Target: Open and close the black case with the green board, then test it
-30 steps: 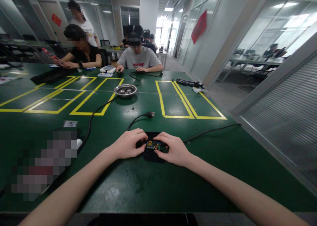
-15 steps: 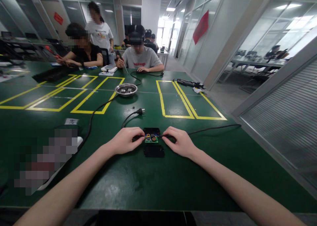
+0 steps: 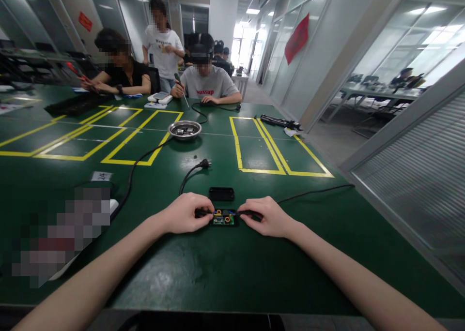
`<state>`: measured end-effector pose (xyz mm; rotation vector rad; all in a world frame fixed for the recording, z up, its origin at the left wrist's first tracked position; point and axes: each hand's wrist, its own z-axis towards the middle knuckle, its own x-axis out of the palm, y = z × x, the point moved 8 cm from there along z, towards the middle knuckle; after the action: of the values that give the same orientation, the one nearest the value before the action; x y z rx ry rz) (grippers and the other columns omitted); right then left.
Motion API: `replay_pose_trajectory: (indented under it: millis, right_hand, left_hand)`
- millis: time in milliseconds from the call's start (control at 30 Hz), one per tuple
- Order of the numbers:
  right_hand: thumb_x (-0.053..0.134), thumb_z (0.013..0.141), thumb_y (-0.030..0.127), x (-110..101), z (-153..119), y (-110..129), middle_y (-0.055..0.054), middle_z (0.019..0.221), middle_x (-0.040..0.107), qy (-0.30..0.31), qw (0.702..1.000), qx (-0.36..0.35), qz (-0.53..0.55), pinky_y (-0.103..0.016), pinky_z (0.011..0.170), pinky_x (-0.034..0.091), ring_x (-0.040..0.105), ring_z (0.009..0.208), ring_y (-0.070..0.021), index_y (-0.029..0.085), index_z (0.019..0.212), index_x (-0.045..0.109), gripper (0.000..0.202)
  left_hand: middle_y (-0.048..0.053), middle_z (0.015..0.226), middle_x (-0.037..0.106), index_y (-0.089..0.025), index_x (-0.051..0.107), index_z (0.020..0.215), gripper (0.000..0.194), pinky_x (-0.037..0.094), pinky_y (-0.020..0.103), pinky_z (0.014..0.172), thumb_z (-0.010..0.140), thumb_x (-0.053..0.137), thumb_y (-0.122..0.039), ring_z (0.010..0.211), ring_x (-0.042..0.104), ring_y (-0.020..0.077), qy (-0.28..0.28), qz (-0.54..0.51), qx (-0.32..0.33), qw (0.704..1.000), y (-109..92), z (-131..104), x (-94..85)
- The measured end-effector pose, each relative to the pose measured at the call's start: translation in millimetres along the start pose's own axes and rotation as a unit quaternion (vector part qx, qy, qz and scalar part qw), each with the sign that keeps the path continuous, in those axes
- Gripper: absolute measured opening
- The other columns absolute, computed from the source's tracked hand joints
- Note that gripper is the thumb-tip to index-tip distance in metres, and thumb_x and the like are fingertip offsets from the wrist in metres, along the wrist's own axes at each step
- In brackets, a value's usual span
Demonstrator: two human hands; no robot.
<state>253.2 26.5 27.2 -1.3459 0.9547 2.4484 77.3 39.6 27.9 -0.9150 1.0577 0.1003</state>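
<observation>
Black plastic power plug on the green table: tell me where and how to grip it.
Pinch the black plastic power plug by its thick body, probably best from above, fingers either side. Its metal prongs point right and its black cable curves off left, leaving the body's top open.

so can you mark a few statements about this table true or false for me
1. The left hand pinches the left cable beside the circuit board. True.
2. The plug is in the metal bowl. False: the plug lies on the green table, nearer than the metal bowl.
3. The right hand is empty. False: it holds the right cable.
4. The separate black case half lies beyond the circuit board. True.
</observation>
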Motion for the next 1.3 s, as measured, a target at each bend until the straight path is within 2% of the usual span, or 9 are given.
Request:
replay_pose_trajectory:
  millis: [233,433,600,700,867,1000,1133,1233,1300]
  right_hand:
    - [0.055,0.098,0.022,1.6,1.7,-0.2,-0.004,0.087,0.075,-0.005,0.999,-0.004,-0.045,-0.024,0.058,0.047,0.066,0.065,-0.0138,0.021,0.108,0.07,0.018]
    - [0.055,0.097,0.022,2.0,4.7,9.2,-0.006,0.086,0.073,-0.006,0.996,-0.051,-0.069,-0.028,0.066,0.05,0.068,0.077,-0.0183,0.02,0.1,0.068,0.014]
    - [0.052,0.1,0.021,4.4,4.7,11.4,-0.007,0.089,0.071,0.019,0.995,-0.062,-0.081,-0.028,0.065,0.049,0.067,0.078,-0.0179,0.02,0.094,0.067,0.017]
    - [0.057,0.098,0.026,6.6,3.7,15.2,-0.007,0.092,0.071,0.044,0.989,-0.086,-0.11,-0.029,0.065,0.048,0.066,0.078,-0.0189,0.02,0.097,0.068,0.012]
    - [0.055,0.103,0.027,9.4,4.2,17.1,-0.008,0.093,0.07,0.047,0.981,-0.098,-0.163,-0.03,0.068,0.048,0.063,0.078,-0.0185,0.02,0.099,0.068,0.016]
    - [0.053,0.105,0.029,10.4,5.7,15.4,-0.008,0.094,0.07,0.035,0.981,-0.094,-0.168,-0.032,0.069,0.049,0.062,0.079,-0.0199,0.019,0.1,0.067,0.018]
    - [0.053,0.104,0.03,11.2,5.7,12.5,-0.009,0.094,0.071,0.03,0.983,-0.093,-0.158,-0.032,0.069,0.049,0.063,0.081,-0.0203,0.019,0.101,0.068,0.02]
    - [0.055,0.103,0.031,11.7,5.3,10.2,-0.009,0.094,0.07,0.03,0.984,-0.088,-0.151,-0.031,0.069,0.05,0.063,0.082,-0.0202,0.02,0.102,0.069,0.018]
    - [0.056,0.103,0.03,11.5,5.5,10.0,-0.009,0.095,0.07,0.028,0.985,-0.088,-0.146,-0.031,0.07,0.05,0.064,0.082,-0.0203,0.019,0.102,0.069,0.017]
  left_hand:
    - [0.002,0.079,0.07,-0.018,0.076,0.089,0.016,0.043,0.022,0.06,0.088,0.061,-0.023,0.065,0.061,0.0128,-0.013,0.019,0.005,1.0,2.4,-0.1,-6.4]
    - [0.003,0.079,0.072,-0.019,0.08,0.093,0.017,0.044,0.022,0.062,0.088,0.064,-0.024,0.068,0.061,0.0134,-0.014,-0.004,-0.019,1.0,9.0,0.8,-11.4]
    - [0.002,0.077,0.069,-0.018,0.076,0.084,0.017,0.041,0.022,0.06,0.091,0.062,-0.025,0.065,0.059,0.0125,-0.001,-0.008,-0.016,1.0,6.4,1.6,-9.5]
    - [0.002,0.077,0.066,-0.018,0.072,0.081,0.018,0.04,0.022,0.06,0.093,0.06,-0.024,0.065,0.058,0.0126,-0.002,-0.001,-0.013,1.0,5.2,1.6,-8.5]
    - [0.003,0.082,0.065,-0.018,0.067,0.076,0.022,0.044,0.024,0.067,0.094,0.056,-0.024,0.074,0.06,0.0148,-0.005,0.029,0.01,1.0,1.6,1.4,-8.0]
    - [0.004,0.084,0.066,-0.018,0.07,0.081,0.017,0.044,0.024,0.066,0.091,0.057,-0.023,0.074,0.059,0.0148,-0.023,0.022,0.008,0.999,2.9,1.1,-10.3]
    - [-0.001,0.075,0.063,-0.018,0.074,0.095,0.014,0.04,0.022,0.061,0.085,0.064,-0.021,0.064,0.053,0.0119,-0.04,-0.019,-0.039,0.998,12.1,0.9,-12.0]
    - [-0.001,0.072,0.059,-0.017,0.072,0.083,0.01,0.039,0.022,0.06,0.086,0.064,-0.022,0.064,0.051,0.0116,-0.038,-0.025,-0.054,0.998,15.4,1.4,-11.1]
    - [-0.001,0.072,0.056,-0.016,0.065,0.071,0.018,0.038,0.022,0.06,0.087,0.063,-0.024,0.065,0.05,0.0118,-0.036,-0.024,-0.053,0.998,15.5,2.2,-10.4]
